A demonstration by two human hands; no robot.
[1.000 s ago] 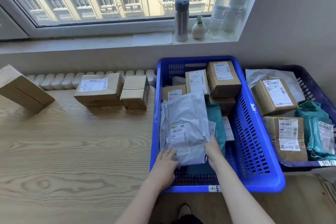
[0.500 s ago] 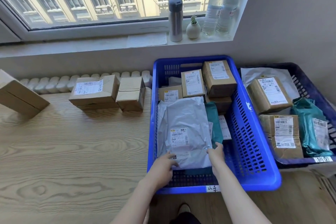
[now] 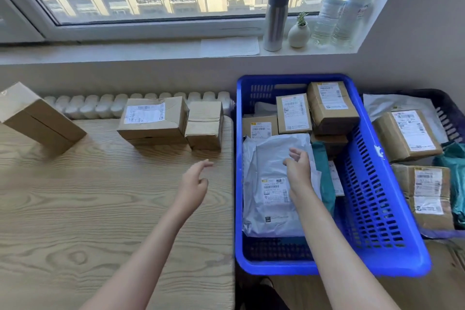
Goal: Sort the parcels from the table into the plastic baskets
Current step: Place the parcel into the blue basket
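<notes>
Both hands are hanging empty, fingers loose. The left hand [image 3: 193,181] is hovering over the worktop [image 3: 75,209] just left of the blue basket [image 3: 327,268], and the right hand [image 3: 298,168] is hovering above the grey mailer [image 3: 271,209] lying inside it. The small box [image 3: 205,124], nearest left of the basket, is touching the labelled box [image 3: 153,118].

Risks I am noting: a one-handed grab could drag its neighbour along, and its label is not showing, so it could go to the wrong basket.

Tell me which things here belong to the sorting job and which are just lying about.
Job: left box, labelled box and plain box on the table; blue basket; dark basket; grey mailer.
Lying about: flask, vase, bottles, paper on the sill.
</notes>
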